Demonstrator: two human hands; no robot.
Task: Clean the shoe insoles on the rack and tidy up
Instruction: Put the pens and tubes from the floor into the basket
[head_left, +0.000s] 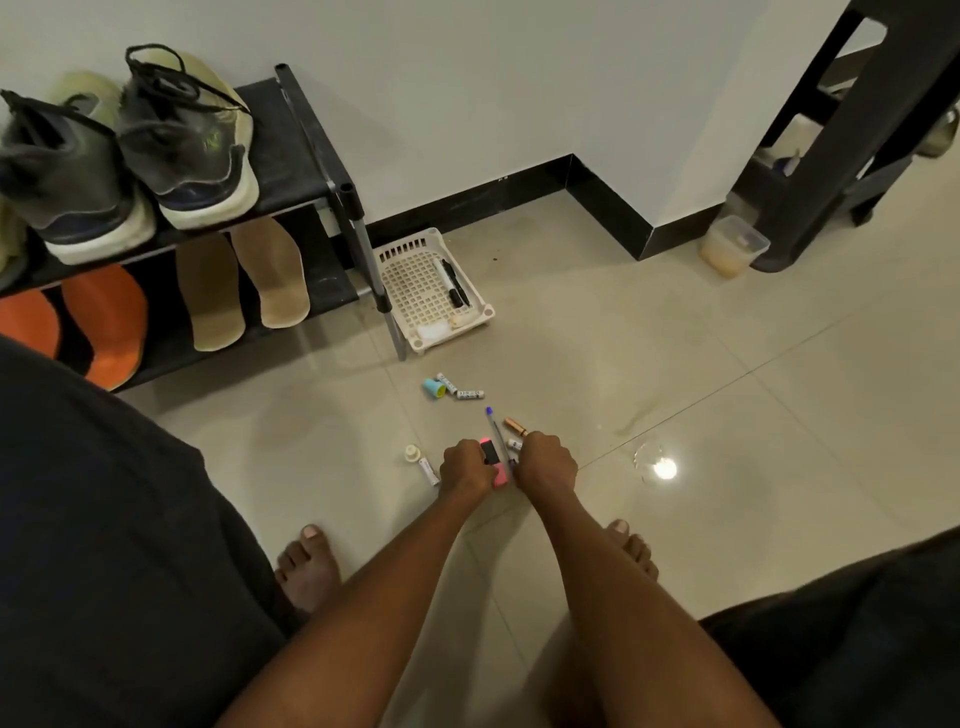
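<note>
Both hands reach down to small items scattered on the tiled floor. My left hand (466, 464) is closed around a pink highlighter with a black cap (493, 462). My right hand (545, 460) is curled into a fist beside a blue-capped pen (496, 428) and a gold tube (516, 426); what it grips is hidden. Several white batteries (470, 394) and a teal cap (432, 388) lie farther out. A black shoe rack (291, 171) at the left holds two beige insoles (270, 273) and two orange ones (106, 322) on its lower shelf.
A white plastic basket (415, 280) with black markers stands beside the rack's leg. Two grey sneakers (176, 140) sit on the top shelf. A black stool (852, 135) and a clear plastic container (733, 247) stand at the far right. My bare feet (306, 566) rest on the floor.
</note>
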